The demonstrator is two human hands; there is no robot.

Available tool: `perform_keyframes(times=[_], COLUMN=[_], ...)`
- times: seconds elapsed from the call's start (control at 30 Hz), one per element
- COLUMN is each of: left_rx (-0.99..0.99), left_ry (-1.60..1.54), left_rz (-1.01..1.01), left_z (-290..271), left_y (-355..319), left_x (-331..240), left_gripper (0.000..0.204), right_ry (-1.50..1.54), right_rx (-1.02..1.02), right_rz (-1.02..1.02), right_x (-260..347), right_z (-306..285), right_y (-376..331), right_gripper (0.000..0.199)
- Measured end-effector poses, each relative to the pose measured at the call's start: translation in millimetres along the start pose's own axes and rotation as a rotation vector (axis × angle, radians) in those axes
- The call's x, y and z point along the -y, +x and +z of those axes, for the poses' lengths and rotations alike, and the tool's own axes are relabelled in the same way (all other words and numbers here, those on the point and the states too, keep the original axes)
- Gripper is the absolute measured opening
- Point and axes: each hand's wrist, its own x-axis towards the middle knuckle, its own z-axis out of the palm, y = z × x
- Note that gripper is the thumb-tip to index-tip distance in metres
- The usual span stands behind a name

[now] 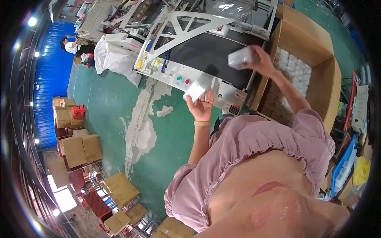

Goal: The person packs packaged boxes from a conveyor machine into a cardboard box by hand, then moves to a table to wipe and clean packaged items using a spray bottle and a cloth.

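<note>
A small white box with a glossy, clear-looking wrap (195, 91) rests in my left hand (202, 106), palm up with the fingers curled behind it, just off the front panel of a machine (170, 75). My right hand (261, 62) grips a second wrapped white box (239, 59) by its right end, above the right part of the machine's black belt (190, 49). To the right of the belt stands a large open carton (327, 93), with several rows of similar wrapped white boxes (293, 71) inside.
Green and red buttons (182, 80) sit on the machine's front panel. A white sack (113, 59) leans at its left end. Brown cartons (81, 150) are stacked at the far left, and another person (75, 45) is in the back left. Blue bins (343, 166) stand at the right.
</note>
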Motion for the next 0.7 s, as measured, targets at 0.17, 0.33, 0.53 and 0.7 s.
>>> perform_keyframes(times=[0.17,0.33,0.53,0.7], left_rx=[0.055,0.007,0.014,0.025], left_ry=[0.078,0.001,0.029,0.053], left_rz=[0.015,-0.034,-0.051,-0.083], left_z=[-10,-10,-3,-8], left_y=[-14,-15,-18,-17], left_x=[-5,-1,2,6], left_gripper=[0.07,0.072,0.065,0.073], right_ry=[-0.067,-0.225,-0.062,-0.106], right_rx=[-0.412,-0.436,-0.427,-0.015], right_rz=[0.616,0.896,1.148,0.988], right_x=[-89,-138,-137,-150], right_z=[-35,-36,1,-4], right_y=[60,84,89,75], right_gripper=[0.071,0.075,0.07,0.048])
